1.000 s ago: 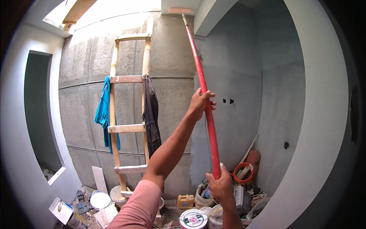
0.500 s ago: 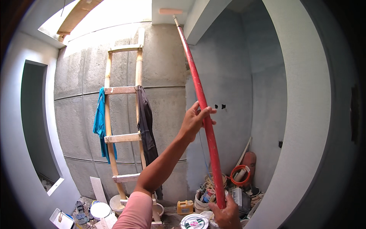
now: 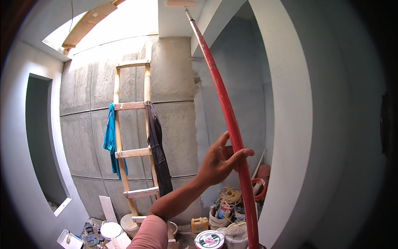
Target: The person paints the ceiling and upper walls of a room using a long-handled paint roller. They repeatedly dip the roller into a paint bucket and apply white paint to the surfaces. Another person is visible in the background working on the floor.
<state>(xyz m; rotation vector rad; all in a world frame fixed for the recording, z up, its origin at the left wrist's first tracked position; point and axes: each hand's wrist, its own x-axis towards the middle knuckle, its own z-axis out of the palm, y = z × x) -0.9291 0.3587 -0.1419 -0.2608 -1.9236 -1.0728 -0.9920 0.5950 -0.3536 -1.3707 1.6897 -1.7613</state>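
Note:
My left hand (image 3: pixel 222 161) is closed loosely around the long red pole (image 3: pixel 226 106) of a paint roller, its thumb crossing the front of the pole. The pole slants up and away to the left. At its far end the pale pink roller head (image 3: pixel 180 3) is up by the light ceiling section (image 3: pixel 176 20); whether it presses on the surface is hard to tell. The pole's lower end runs out at the bottom edge, and my right hand is not visible there.
A wooden ladder (image 3: pixel 119 137) leans on the grey concrete wall (image 3: pixel 176 70), hung with a blue cloth (image 3: pixel 109 133) and a dark garment (image 3: pixel 156 141). Paint buckets (image 3: pixel 209 240), a yellow jug (image 3: pixel 200 225) and coiled rope (image 3: pixel 230 195) crowd the floor. A pale pillar (image 3: pixel 290 124) stands close on the right.
The view has shifted, and ladder and wall sit lower in it. My left hand and the pole appear lower and farther right. My right hand, earlier on the pole's lower end, has left the picture.

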